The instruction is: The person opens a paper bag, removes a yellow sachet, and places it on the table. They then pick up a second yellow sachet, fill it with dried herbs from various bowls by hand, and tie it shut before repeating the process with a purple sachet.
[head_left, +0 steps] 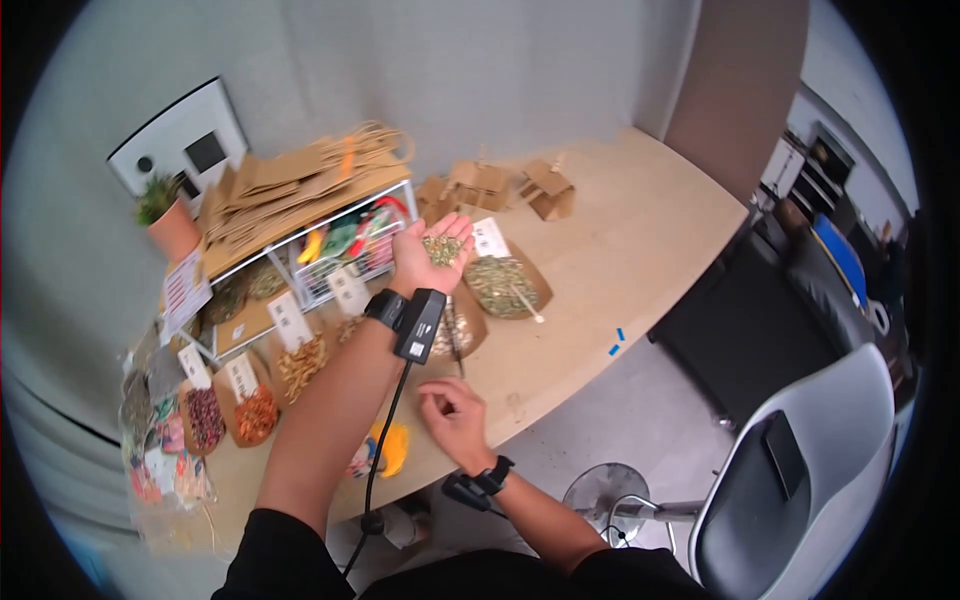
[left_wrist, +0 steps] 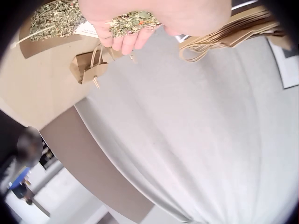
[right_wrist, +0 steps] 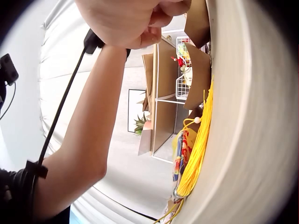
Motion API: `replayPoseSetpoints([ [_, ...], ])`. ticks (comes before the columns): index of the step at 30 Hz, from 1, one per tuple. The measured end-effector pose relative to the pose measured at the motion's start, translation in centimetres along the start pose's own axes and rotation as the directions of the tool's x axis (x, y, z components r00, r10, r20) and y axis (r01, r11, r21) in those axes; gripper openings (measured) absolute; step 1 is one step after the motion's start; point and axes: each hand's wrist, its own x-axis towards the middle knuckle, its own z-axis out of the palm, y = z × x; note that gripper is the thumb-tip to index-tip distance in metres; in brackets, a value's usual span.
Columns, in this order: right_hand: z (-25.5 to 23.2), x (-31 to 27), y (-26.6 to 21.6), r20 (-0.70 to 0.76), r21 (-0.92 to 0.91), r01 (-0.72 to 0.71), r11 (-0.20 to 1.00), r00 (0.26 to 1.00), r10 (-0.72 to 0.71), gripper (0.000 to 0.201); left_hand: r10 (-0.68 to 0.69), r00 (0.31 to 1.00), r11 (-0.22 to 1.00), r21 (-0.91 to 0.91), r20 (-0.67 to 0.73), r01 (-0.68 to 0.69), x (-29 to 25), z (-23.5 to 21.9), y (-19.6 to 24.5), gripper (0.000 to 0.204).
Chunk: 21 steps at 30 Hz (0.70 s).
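My left hand is held palm up above the table, fingers stretched out. On its palm lies a small heap of dried green herbs, with flecks of orange showing in the left wrist view. Just right of it, a brown paper tray holds more dried herbs and a pale stick-like handle. My right hand hovers near the table's front edge, its fingers loosely curled with nothing visible in them. Close to it lies a patterned sachet with a yellow tassel.
Several trays with dried flowers and other ingredients line the left side, with label cards. Behind them stands a shelf with flat paper bags on top, beside a potted plant. Small paper bags stand at the back. A chair stands right.
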Motion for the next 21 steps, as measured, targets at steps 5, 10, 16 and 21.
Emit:
replayPoseSetpoints([
  [5, -0.7, -0.4, -0.5, -0.063, 0.09, -0.019, 0.996, 0.998, 0.025, 0.011, -0.076, 0.994, 0.656, 0.755, 0.078, -0.009, 6.6, -2.8, -5.0, 0.1],
  [10, -2.3, -0.1, -0.3, -0.403, 0.035, 0.034, 0.999, 0.915, -0.017, 0.008, -0.247, 0.959, 0.467, 0.884, 0.14, -0.009, 5.1, -1.9, -5.7, 0.116],
  [16, -9.2, 12.5, -4.0, -0.049, 0.207, -0.119, 0.971, 0.99, 0.132, 0.047, -0.176, 0.963, 0.692, 0.721, 0.205, -0.027, 6.4, -3.0, -4.6, 0.113],
  [21, -9.2, 18.7, 3.1, 0.458, -0.288, 0.039, 0.957, 0.883, 0.102, 0.072, -0.212, 0.977, 0.91, 0.37, 0.029, 0.186, 7.5, -2.5, -4.0, 0.112],
])
